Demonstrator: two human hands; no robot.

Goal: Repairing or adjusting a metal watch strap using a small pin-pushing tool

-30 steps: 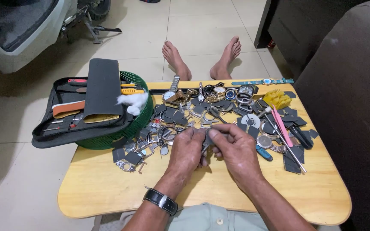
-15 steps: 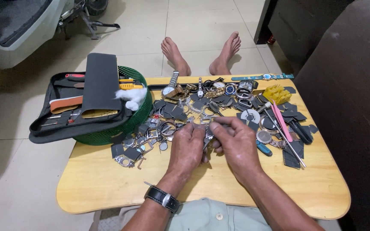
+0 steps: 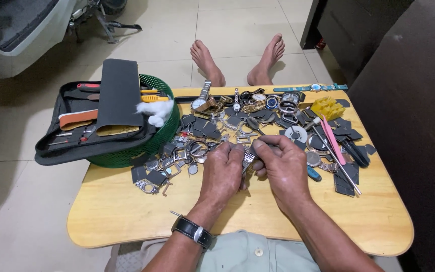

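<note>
Both of my hands meet over the middle of a small wooden table (image 3: 127, 211). My left hand (image 3: 222, 174) and my right hand (image 3: 283, 168) pinch a short piece of silver metal watch band (image 3: 248, 156) between their fingertips. A black-strapped wristwatch (image 3: 192, 230) sits on my left wrist. Just beyond the hands lies a spread of several watch parts (image 3: 197, 146), cases, rings and dark straps.
A green basket (image 3: 162, 136) at the table's left holds an open black tool case (image 3: 91, 121) and white cotton (image 3: 158, 112). Whole watches (image 3: 258, 100), a yellow block (image 3: 327, 107), a pink tool (image 3: 332, 138) and black pieces lie at the right. Another person's bare feet (image 3: 237, 60) rest beyond the table.
The hands have stayed together on the band piece, shifting only slightly. The view has tilted a little.
</note>
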